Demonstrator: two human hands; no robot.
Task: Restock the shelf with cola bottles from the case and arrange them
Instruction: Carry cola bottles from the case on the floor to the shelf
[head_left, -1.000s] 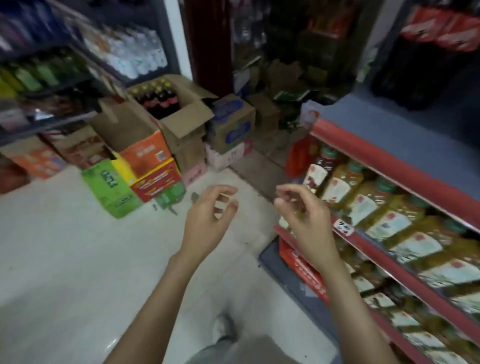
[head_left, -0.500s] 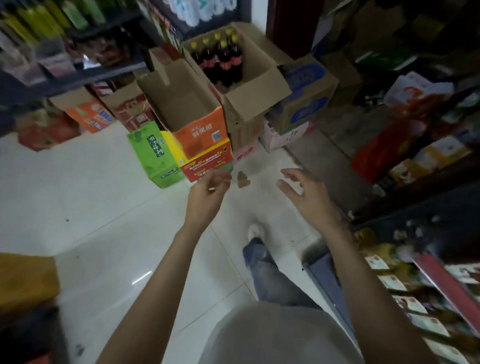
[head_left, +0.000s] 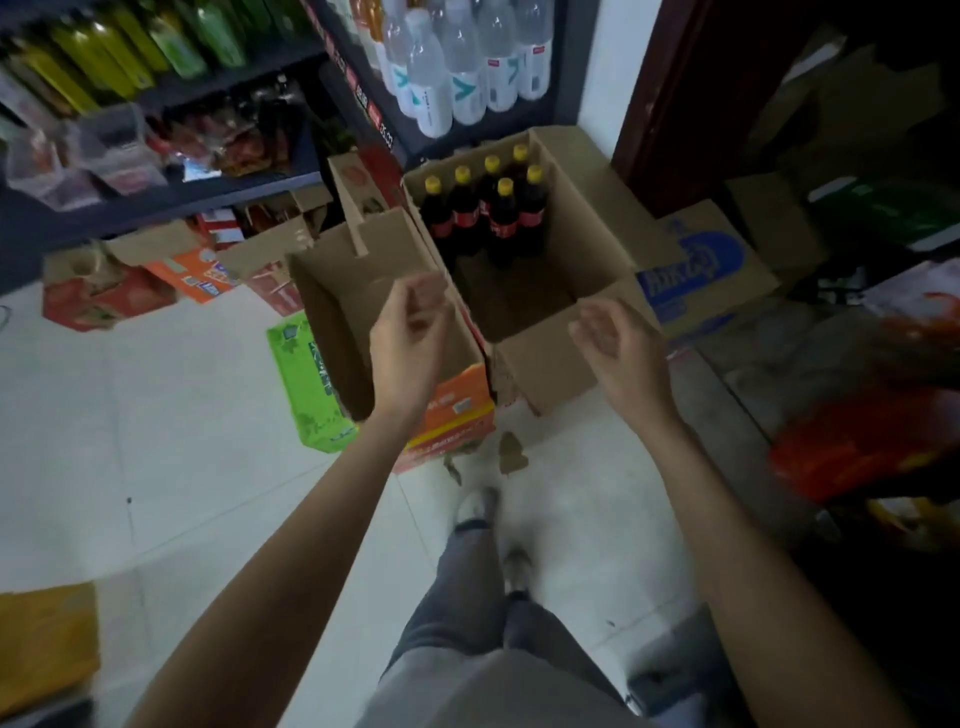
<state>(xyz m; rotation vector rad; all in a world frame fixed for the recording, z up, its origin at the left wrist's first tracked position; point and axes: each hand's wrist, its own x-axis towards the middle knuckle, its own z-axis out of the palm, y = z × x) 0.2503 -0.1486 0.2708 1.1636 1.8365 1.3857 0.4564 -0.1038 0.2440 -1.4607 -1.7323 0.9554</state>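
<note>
My left hand (head_left: 410, 343) hangs in the air over the near edge of the empty orange-fronted box (head_left: 363, 312), its grip loosely curled and holding nothing. My right hand (head_left: 621, 345) floats just above the near flap of the open cardboard case (head_left: 550, 358), fingers relaxed and slightly bent, palm turned toward the left hand, also holding nothing. Neither hand touches the cardboard as far as I can tell.

The cola bottles (head_left: 485, 213), 6 of them with yellow caps and red labels, stand upright in a cluster at the far end of the case, at about 12 o'clock from the gap between my hands and well apart from both. From my left hand they sit near 1 o'clock; from my right hand, near 11 o'clock. The near half of the case floor is bare cardboard.

A green carton (head_left: 306, 384) lies on the white tile floor (head_left: 156, 441) at 9 o'clock from my left hand. Clear water bottles (head_left: 457, 57) stand on the shelf beyond the case.
</note>
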